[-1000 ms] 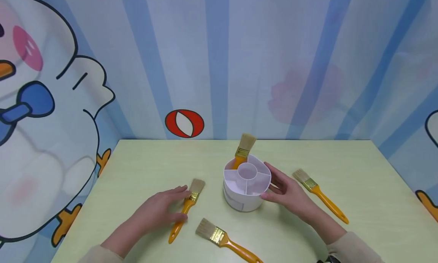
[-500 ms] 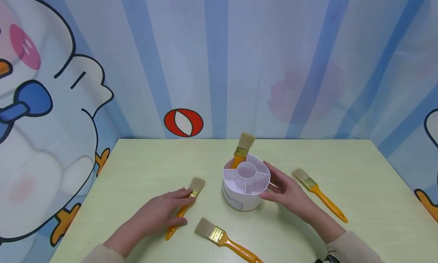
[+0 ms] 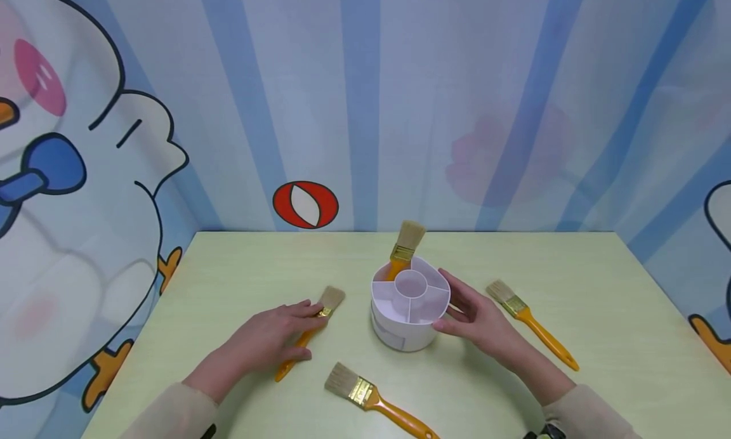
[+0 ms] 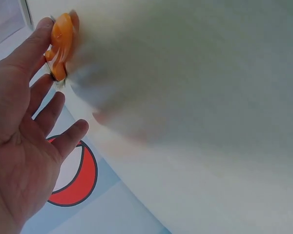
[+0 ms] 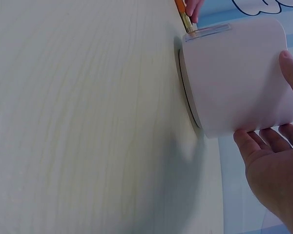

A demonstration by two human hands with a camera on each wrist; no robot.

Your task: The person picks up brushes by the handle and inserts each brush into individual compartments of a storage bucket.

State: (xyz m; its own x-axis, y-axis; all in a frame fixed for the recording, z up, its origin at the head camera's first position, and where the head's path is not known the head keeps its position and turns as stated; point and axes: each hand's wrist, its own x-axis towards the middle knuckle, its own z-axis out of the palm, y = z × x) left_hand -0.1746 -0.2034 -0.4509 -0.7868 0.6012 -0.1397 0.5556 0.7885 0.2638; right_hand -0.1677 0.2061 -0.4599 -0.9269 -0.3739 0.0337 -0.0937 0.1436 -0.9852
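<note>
My left hand (image 3: pixel 259 340) pinches a paintbrush (image 3: pixel 331 297) with an orange handle, between thumb and fingers. Its pale bristles point away and to the right; part of the handle hides under the fingers. In the left wrist view, the orange handle (image 4: pixel 62 39) shows between thumb and fingertips. My right hand (image 3: pixel 482 315) holds the right side of a round white divided organizer (image 3: pixel 402 337), thumb in front and fingers behind. A second paintbrush (image 3: pixel 408 239) stands bristles-up, tilted, in the organizer's back left compartment. In the right wrist view, fingertips and thumb touch the organizer's smooth wall (image 5: pixel 234 78).
One paintbrush (image 3: pixel 400 418) lies at the front of the table (image 3: pixel 257 261), below the organizer. Another paintbrush (image 3: pixel 533 325) lies right of my right hand. A striped blue cartoon backdrop (image 3: pixel 411 109) rises behind the table's far edge.
My left hand has closed on the left paintbrush and shifted it slightly away from me, its handle end swinging up and left. The right hand and organizer have stayed in place.
</note>
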